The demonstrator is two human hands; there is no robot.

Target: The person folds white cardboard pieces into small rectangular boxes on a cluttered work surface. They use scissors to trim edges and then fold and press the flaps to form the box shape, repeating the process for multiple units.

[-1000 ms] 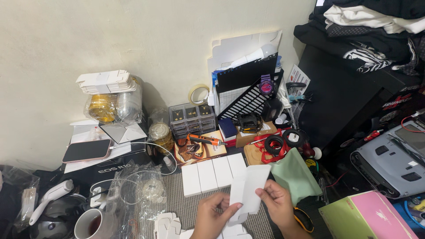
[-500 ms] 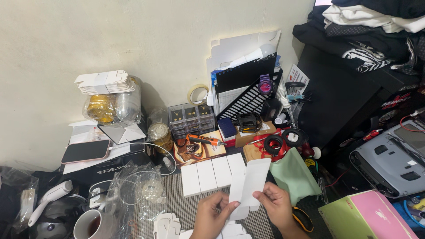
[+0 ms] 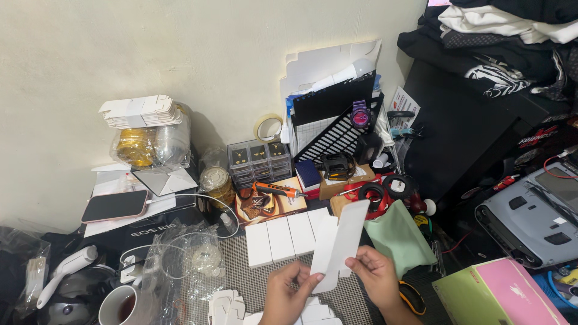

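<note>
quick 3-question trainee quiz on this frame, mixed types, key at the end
1. True or false: both hands hold the flat white carton blank.
2. What lies directly behind the blank on the mat? A) a row of white boxes B) a phone C) a mug
3. Which hand grips the blank's lower end?

Key:
1. True: the left hand and right hand both pinch it.
2. A: the row of white boxes.
3. The left hand; the right hand holds its right edge.
</note>
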